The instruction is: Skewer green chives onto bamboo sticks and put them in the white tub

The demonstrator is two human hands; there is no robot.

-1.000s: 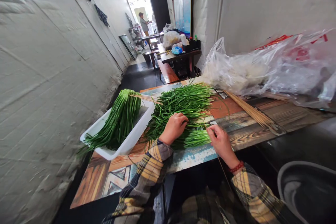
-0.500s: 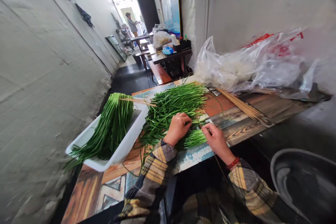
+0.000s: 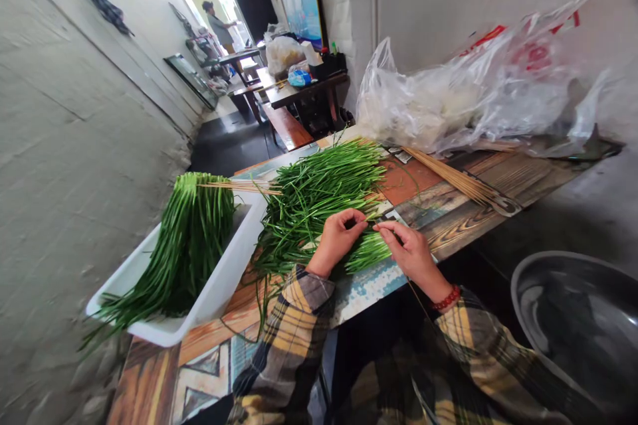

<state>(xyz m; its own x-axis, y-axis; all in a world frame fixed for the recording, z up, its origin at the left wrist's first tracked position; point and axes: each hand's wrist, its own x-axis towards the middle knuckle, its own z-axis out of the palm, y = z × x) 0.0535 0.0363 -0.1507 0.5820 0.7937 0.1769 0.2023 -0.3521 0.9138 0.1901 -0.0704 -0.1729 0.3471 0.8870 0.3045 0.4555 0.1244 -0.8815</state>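
Observation:
My left hand is closed in a pinch at the pale ends of some green chives spread over the table. Close to its fingertips, my right hand pinches a thin bamboo skewer, whose long end slants down past the wrist. The skewer's tip is hard to make out between the fingers. Beneath both hands lies a smaller row of chives, pale ends to the right. On the left, a thick bunch of chives threaded on several skewers hangs into a white plastic tray.
Loose bamboo skewers lie on the patterned table at the right, before clear plastic bags. A grey basin stands low on the right. Farther back are another table, a bench and a person.
My right hand has moved slightly left, bringing its fingertips closer to my left hand's. The camera view has tilted down a little, and the tray appears farther left and lower.

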